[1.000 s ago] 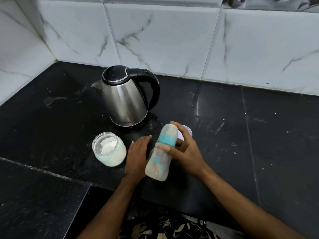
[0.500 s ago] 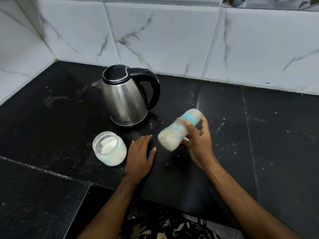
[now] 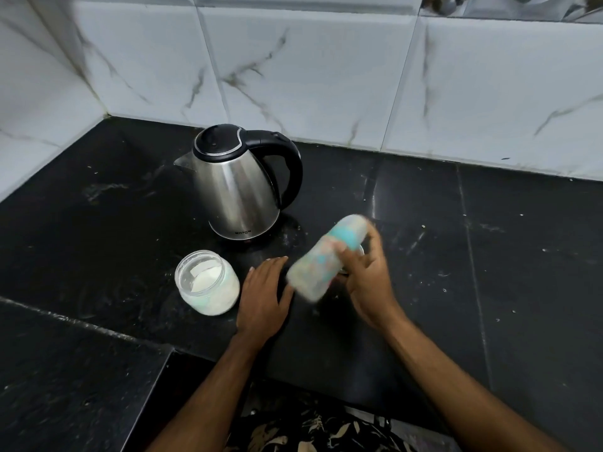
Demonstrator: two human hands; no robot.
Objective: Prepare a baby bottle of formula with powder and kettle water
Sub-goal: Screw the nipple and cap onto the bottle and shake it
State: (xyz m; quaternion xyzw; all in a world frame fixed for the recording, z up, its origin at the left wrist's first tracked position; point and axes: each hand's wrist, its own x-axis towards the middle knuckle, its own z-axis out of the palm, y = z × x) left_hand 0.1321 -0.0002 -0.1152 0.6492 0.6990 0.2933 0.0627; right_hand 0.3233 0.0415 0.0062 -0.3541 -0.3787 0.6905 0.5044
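1. My right hand [image 3: 367, 282] grips the blurred translucent baby bottle with teal collar [image 3: 326, 256], fingers curled round it; the bottle is tilted, off the black stone counter [image 3: 489, 256].
2. My left hand [image 3: 262, 298] rests flat on the counter, fingers straight, holding nothing.
3. Open glass jar of white powder [image 3: 207, 282] stands just beside the left hand.
4. Stainless steel kettle with black handle [image 3: 239, 190] stands behind them.

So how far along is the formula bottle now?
Filling looks done: the capped baby bottle holds pale liquid. In hand: the right hand grips it tilted and motion-blurred, apparently shaking. The left hand rests on the counter. Left: closing the powder jar.
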